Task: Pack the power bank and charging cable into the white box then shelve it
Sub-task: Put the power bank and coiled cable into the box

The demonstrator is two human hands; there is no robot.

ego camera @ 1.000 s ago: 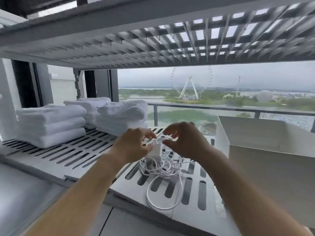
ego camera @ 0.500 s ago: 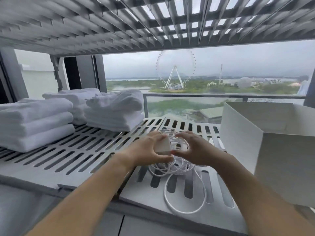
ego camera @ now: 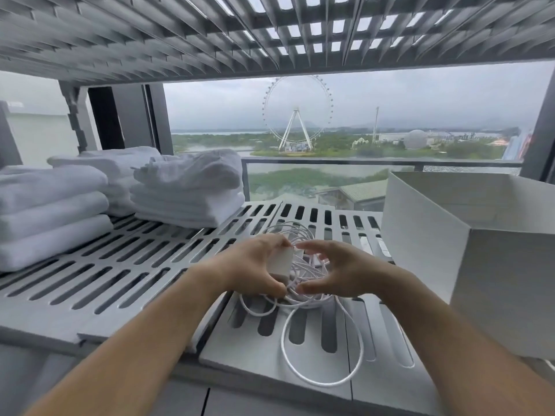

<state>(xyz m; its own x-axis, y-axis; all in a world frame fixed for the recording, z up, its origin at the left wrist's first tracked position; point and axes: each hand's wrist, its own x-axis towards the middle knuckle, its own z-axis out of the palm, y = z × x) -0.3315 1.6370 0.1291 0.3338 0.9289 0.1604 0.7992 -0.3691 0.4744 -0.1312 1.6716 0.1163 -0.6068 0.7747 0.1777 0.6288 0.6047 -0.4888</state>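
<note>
While the charging cable (ego camera: 322, 355) lies only loosely gathered, the chief risk is judged to be a snag. One wide loop trails from the bundle toward the person, below both hands, across the slotted shelf (ego camera: 120, 265). A strand could catch in a slot or on the front edge when the bundle is lifted, dragging the coil open or pulling the power bank (ego camera: 280, 261) out of the grip.

A second risk is spillage at the white box (ego camera: 420, 235), which stands open-topped just to the right of the right hand (ego camera: 339, 274). Loose turns may hang over its near wall rather than drop inside.

Hands: close together, not touching. The left hand (ego camera: 255, 265) grips the power bank between thumb and fingers; the right hand curls round the coils beside it.

Condition of item: the power bank is a small white block, clean, sitting between the two hands with the cable wound irregularly about and beneath it. Whether the cable is plugged into it cannot be told. Folded towels (ego camera: 186, 190) sit beyond and left of the left hand, well apart
</note>
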